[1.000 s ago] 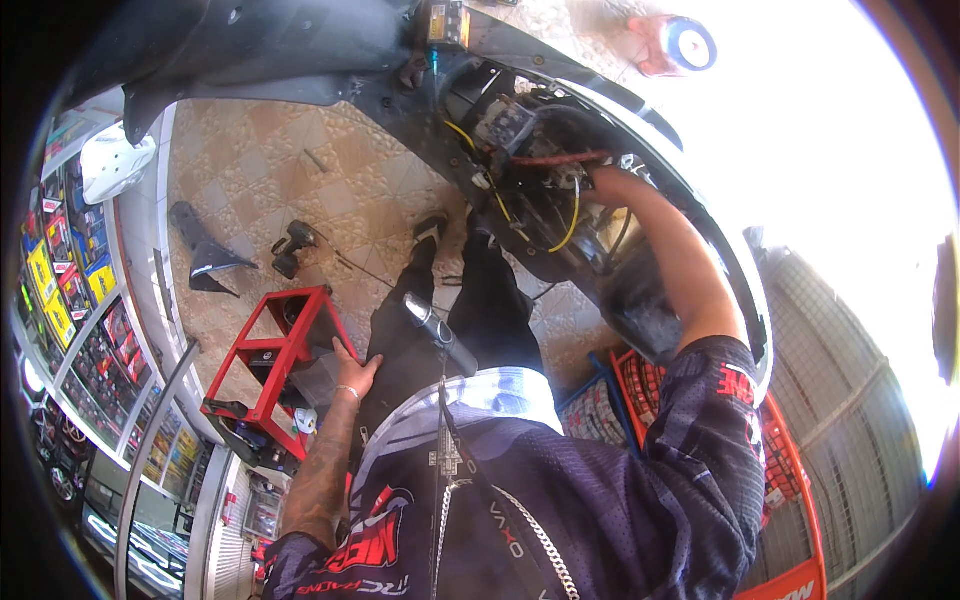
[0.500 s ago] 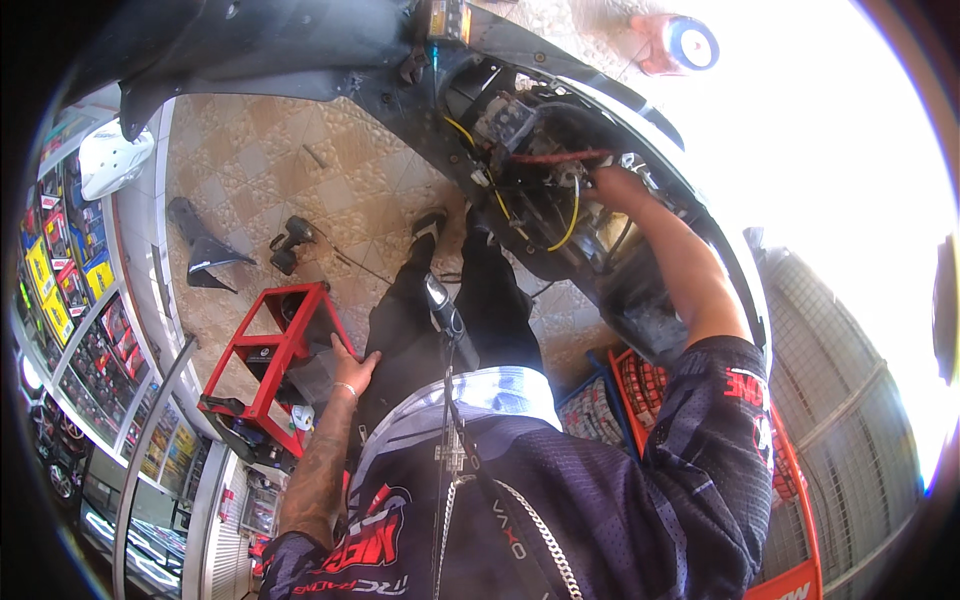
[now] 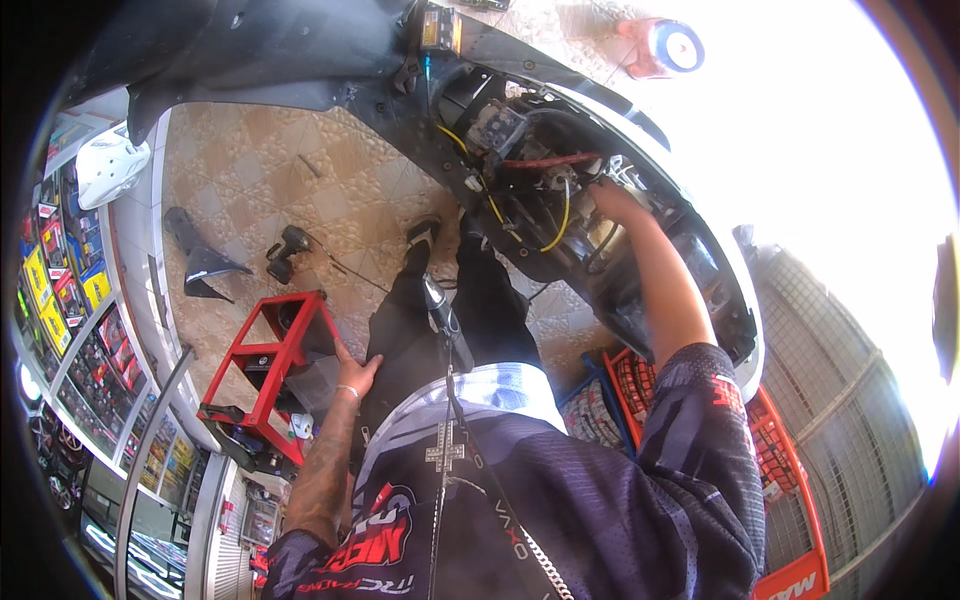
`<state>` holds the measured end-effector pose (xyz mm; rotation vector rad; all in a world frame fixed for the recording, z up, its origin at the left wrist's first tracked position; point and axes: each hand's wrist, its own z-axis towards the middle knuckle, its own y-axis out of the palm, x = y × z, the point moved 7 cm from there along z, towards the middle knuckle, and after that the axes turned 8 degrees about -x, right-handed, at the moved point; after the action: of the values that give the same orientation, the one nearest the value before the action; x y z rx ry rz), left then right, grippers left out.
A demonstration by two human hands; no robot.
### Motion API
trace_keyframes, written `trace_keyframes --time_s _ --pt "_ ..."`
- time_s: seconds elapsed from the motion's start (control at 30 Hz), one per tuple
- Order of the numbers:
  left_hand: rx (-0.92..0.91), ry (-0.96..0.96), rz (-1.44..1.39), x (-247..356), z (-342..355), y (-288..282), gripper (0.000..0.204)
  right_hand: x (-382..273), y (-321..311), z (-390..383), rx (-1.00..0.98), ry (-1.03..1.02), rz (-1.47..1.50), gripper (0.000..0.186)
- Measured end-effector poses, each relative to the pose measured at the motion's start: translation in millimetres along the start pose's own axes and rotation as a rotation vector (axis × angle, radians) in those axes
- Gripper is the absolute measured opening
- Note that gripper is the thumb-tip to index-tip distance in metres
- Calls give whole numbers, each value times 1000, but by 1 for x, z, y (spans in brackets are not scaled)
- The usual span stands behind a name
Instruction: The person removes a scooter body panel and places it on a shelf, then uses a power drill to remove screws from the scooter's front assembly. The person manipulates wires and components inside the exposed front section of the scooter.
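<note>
My right hand (image 3: pixel 614 203) reaches into the opened body of a scooter (image 3: pixel 690 225), among its mechanical parts. Its fingers are curled in at a metal part beside a red hose (image 3: pixel 550 161) and a yellow cable (image 3: pixel 562 222); what they grip is hidden. My left hand (image 3: pixel 358 374) is low beside my thigh, thumb and fingers apart, nothing seen in it. It is nearest to a red metal-framed stool or cart (image 3: pixel 262 348), close to the frame's right edge; whether it touches is unclear.
A cordless drill (image 3: pixel 288 252) and a dark plastic panel (image 3: pixel 200 262) lie on the tiled floor (image 3: pixel 270 160). A small box (image 3: pixel 440 30) sits on the scooter. Red crates (image 3: pixel 775 440) stand right of me, and stocked shelves (image 3: pixel 70 290) line the left. A white helmet-like piece (image 3: pixel 112 165) is by the shelves.
The view has shifted slightly. My right hand stays among the scooter's parts with its wrist turned a little. My left hand keeps its place beside the red frame.
</note>
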<state>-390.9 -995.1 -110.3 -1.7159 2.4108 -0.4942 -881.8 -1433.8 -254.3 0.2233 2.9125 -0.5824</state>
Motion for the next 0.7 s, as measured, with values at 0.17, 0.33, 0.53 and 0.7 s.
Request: trace_keyframes --time_s 0.17,0.33,0.53,0.7 --pt "79 72 98 0 2 1 116 -4 -8 -9 36 -131 -34 44" --pt "32 84 -85 7 -4 1 118 -12 -22 -22 -19 -67 -8 34" --pt "15 7 -50 21 -13 -3 117 -20 -31 -40 110 -129 8 32" --pt "2 10 -61 31 -19 -2 118 -38 -33 -74 317 -158 -113 36"
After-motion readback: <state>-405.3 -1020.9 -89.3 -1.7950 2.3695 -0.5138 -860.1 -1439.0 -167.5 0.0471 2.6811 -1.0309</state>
